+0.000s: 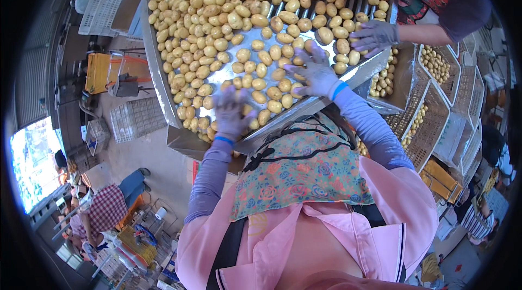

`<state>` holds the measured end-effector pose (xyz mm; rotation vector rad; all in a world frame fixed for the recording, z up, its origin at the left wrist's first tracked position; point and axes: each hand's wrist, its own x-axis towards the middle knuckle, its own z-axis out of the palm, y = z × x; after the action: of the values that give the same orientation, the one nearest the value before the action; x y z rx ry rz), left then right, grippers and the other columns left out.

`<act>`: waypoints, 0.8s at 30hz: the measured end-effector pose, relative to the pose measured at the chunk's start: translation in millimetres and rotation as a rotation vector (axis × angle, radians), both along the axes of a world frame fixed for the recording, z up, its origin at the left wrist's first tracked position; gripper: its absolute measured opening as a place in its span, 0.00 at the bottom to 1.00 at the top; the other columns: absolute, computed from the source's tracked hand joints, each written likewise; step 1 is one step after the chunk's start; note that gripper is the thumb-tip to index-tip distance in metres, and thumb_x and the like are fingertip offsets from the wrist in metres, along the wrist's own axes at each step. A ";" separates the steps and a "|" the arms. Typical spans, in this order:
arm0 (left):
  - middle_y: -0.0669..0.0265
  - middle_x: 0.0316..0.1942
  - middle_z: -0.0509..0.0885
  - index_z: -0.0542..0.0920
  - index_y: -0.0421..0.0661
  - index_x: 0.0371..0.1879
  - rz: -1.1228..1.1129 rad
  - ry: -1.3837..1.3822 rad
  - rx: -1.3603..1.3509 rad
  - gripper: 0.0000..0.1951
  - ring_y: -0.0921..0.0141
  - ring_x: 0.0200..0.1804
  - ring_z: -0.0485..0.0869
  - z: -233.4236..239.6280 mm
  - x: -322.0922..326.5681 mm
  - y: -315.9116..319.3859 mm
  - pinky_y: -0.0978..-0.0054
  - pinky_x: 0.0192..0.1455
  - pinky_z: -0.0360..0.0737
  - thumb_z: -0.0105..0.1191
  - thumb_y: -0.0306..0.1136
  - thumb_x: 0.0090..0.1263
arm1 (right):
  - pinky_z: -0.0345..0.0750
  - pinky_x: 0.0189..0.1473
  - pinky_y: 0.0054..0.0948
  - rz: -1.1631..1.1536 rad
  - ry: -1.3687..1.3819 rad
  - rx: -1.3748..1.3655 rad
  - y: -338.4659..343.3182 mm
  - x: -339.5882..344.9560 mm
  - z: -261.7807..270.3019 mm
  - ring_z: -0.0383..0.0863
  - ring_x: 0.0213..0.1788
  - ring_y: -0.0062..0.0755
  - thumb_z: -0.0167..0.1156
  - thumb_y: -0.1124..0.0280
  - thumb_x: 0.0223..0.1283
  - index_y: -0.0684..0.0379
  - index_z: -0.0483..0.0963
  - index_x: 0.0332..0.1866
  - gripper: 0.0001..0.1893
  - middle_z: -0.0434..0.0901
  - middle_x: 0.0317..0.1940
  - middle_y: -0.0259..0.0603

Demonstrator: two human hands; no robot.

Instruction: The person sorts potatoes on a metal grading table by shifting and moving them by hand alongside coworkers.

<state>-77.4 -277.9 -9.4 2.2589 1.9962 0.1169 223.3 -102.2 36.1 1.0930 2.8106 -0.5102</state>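
Note:
Many yellow potatoes [204, 24] lie spread over a metal sorting table [234, 55] with a raised rim. My left hand [232, 112], in a thin grey-purple glove, rests fingers apart among potatoes near the table's front left edge. To its right, my right hand [314, 71], gloved alike, reaches over the front rim with spread fingers touching potatoes. Neither hand is closed round a potato, as far as shows. A co-worker's gloved hand [374, 38] is on the potatoes just beyond my right hand. Metal rollers [304, 11] show between potatoes farther back.
A metal chute [393, 98] with potatoes adjoins the table's right end. Plastic crates [428, 131] of potatoes stand at the right. Other crates [136, 120] stand on the floor at the left. Another person [108, 208] is at the lower left, among piled equipment.

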 end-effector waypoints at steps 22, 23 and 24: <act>0.38 0.76 0.55 0.51 0.38 0.78 0.326 0.036 0.202 0.43 0.47 0.81 0.45 -28.0 54.6 155.4 0.39 0.79 0.41 0.44 0.58 0.74 | 0.80 0.52 0.43 -0.188 0.075 -0.005 97.8 -75.9 -32.9 0.83 0.51 0.47 0.60 0.60 0.61 0.45 0.74 0.58 0.19 0.77 0.48 0.46; 0.39 0.75 0.57 0.55 0.40 0.77 0.209 0.065 0.111 0.42 0.47 0.81 0.47 -14.7 73.8 141.7 0.38 0.79 0.43 0.46 0.59 0.73 | 0.80 0.52 0.43 -0.202 0.142 -0.036 87.3 -62.7 -29.0 0.83 0.51 0.47 0.60 0.60 0.61 0.47 0.74 0.57 0.19 0.77 0.47 0.46; 0.43 0.77 0.56 0.61 0.43 0.74 0.071 -0.046 0.040 0.38 0.46 0.80 0.48 -1.3 80.0 123.4 0.38 0.79 0.42 0.47 0.58 0.73 | 0.80 0.54 0.41 -0.200 0.240 -0.085 73.9 -48.3 -13.9 0.82 0.52 0.46 0.62 0.59 0.60 0.48 0.75 0.58 0.20 0.78 0.48 0.46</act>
<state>2.7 -154.5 -10.8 2.1887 2.0685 0.2147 175.0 -28.3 22.2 1.3894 2.8580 -0.8230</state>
